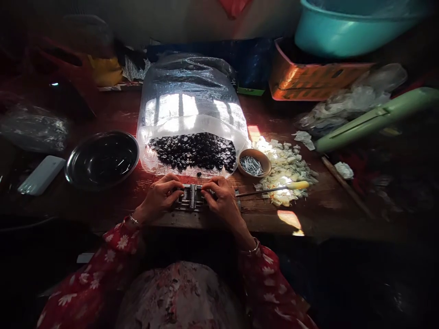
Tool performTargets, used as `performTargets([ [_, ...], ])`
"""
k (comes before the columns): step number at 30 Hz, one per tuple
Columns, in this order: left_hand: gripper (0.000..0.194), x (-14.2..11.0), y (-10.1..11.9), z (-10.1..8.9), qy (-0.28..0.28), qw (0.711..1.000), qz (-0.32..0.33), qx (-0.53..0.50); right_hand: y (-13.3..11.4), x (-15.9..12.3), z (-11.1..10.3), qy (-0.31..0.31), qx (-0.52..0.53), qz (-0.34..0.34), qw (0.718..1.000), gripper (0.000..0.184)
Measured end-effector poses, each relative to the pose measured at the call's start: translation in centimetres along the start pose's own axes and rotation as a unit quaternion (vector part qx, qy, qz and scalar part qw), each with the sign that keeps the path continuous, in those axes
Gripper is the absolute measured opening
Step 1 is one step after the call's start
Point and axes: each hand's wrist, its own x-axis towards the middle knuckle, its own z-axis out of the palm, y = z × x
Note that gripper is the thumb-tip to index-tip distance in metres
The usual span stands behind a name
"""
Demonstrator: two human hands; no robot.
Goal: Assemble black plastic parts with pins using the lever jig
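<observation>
A small metal jig (193, 197) sits at the table's front edge between my two hands. My left hand (159, 195) pinches at its left side, thumb and fingertips close together. At its right side my right hand (222, 195) is also closed in a pinch. Whatever small piece either hand holds is too small or hidden to name. From the jig's right side runs a metal rod with a yellow handle (297, 185). Just behind, round black parts (195, 151) lie heaped in the mouth of a clear plastic bag (192, 121). A brown bowl (266, 160) holds thin metal pins (251, 165).
Off-white plastic pieces (295, 167) are piled right of the bowl. A steel basin (99, 186) and a pale phone (41, 175) lie left. Back right stand an orange basket (308, 82) and a turquoise tub (332, 36). A green tube-like object (377, 119) slants in from the right.
</observation>
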Motion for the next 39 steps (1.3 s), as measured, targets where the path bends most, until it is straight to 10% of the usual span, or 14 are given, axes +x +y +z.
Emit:
performTargets([
  [10, 0.009, 0.5, 2.2, 1.1, -0.003, 0.992, -0.099, 0.073, -0.5, 0.1, 0.4, 0.001, -0.051, 0.007, 0.999, 0.010],
  [25, 0.011, -0.5, 0.2, 1.5, 0.040, 0.998, -0.042, 0.000, -0.6, 0.5, -0.9, -0.035, 0.007, -0.011, 0.999, 0.006],
  [32, 0.013, -1.4, -1.6, 2.7, 0.091, 0.995, -0.018, 0.028, 4.2, 3.3, -7.5, 0.084, -0.089, 0.054, 0.991, 0.021],
  [39, 0.013, -1.3, -1.9, 2.7, 0.102, 0.994, -0.011, 0.035, 9.7, 8.5, -9.7, 0.016, -0.300, 0.180, 0.937, 0.019],
])
